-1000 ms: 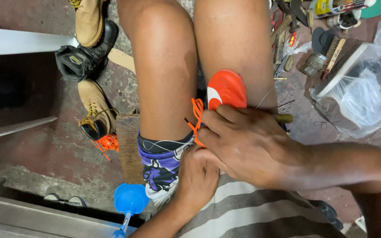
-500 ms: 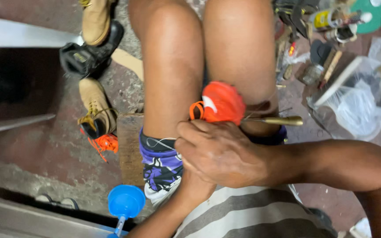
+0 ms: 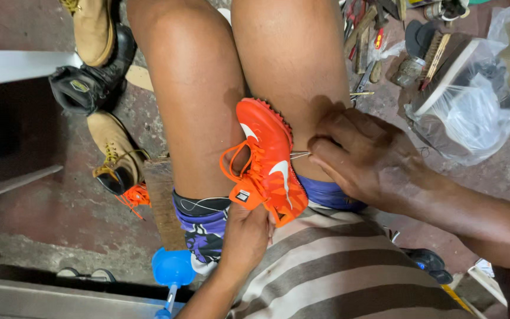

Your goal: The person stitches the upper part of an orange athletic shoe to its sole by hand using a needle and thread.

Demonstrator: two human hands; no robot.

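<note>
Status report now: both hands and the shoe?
Left hand grips orange shoe at heel, between the knees. Right hand pinches thin needle at shoe's side. Nothing blocking.

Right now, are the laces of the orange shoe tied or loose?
Loose: the orange laces hang in open loops off the orange shoe.

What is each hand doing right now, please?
Left hand: closed, holding the bright orange sports shoe from below.
Right hand: fingers closed, pinching a thin metal needle at the shoe's side.
</note>
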